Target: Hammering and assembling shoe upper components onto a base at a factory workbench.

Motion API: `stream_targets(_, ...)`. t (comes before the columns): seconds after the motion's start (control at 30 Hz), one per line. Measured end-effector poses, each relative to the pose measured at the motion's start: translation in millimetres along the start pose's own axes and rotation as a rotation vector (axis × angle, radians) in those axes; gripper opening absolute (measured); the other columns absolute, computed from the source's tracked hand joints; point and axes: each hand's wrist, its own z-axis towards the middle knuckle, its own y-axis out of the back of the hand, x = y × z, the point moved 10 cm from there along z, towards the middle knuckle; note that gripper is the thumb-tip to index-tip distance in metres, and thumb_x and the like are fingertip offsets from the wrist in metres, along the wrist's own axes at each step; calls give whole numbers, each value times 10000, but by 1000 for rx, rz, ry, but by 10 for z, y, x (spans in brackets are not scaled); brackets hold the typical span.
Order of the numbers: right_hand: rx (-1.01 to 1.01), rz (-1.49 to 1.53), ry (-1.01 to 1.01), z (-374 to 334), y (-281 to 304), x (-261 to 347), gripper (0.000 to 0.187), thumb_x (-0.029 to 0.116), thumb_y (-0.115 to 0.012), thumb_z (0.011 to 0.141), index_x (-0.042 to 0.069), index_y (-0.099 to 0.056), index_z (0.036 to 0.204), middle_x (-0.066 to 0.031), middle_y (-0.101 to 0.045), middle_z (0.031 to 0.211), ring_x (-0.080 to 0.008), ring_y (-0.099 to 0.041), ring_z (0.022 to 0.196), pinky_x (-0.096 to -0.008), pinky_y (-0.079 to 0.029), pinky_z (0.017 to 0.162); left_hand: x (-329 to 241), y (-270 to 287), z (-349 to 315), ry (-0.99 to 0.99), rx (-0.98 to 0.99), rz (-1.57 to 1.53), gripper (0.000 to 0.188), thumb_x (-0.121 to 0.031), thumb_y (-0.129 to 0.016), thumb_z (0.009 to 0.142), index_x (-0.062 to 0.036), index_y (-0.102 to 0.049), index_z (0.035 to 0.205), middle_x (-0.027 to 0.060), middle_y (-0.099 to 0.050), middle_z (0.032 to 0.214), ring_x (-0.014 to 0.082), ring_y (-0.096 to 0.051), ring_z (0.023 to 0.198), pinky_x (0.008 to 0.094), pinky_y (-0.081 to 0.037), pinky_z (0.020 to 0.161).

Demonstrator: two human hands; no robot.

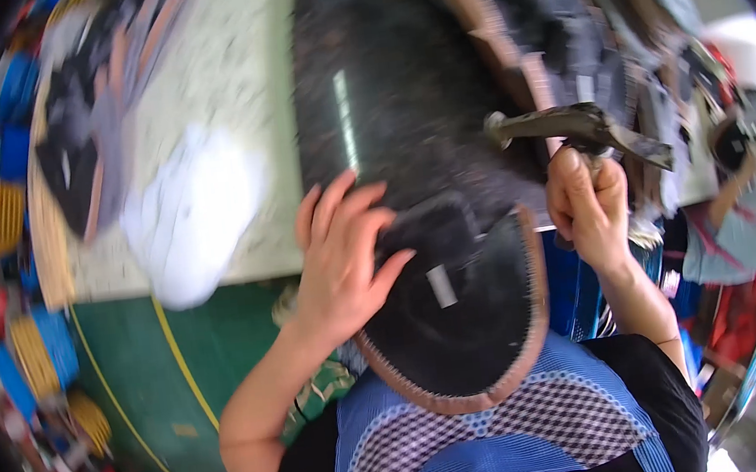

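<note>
My right hand (588, 200) is closed round the handle of a hammer (573, 123). Its metal head lies crosswise above the fist, the round striking end to the left and a flat, tapering end to the right. Below my left hand's fingertips and against my apron is a black, rounded piece (461, 329) with a stitched brown rim and a small white label, perhaps a shoe upper. My left hand (343, 258) lies at its upper left edge, fingers spread. Under the far part of the piece is a dark, polished slab (389, 78).
A white cloth or bag (196, 209) lies on the pale table (222, 68) left of the slab. Dark strips with brown edges (97, 109) lie at the far left, and a larger stack (578, 31) stands right. Another person (728, 236) is at the right.
</note>
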Motion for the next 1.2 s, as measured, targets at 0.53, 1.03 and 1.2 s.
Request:
stream_targets(0.53,-733,211,284,-1552,2108,-35,339,274,-483,1085,76,-485,810,47,-377,546,-45,-339,388,-206,-232,371,-854,-1036,2202,-30,-12,-209,756,-61,-638,923,-133,-219,1548,294,-661,1156,421,-679,1061,444,-520,927)
stream_targets(1.03,-581,335,103,-753,1437,-754,286,244,-551,1054,91,-532,813,31,-448,609,-17,-388,484,-191,-258,401,-1336,26,1358,-590,-288,140,610,-140,-781,773,-86,-541,1331,111,-559,1012,305,-578,930,426,-482,844)
stream_targets(1.2,-94,305,203,-594,500,-334,196,177,-588,1036,59,-524,893,39,-426,547,-34,-339,390,-212,-233,349,-220,905,592,-330,-272,331,303,-91,-730,803,-120,-699,1103,86,-608,1073,294,-621,994,415,-519,869)
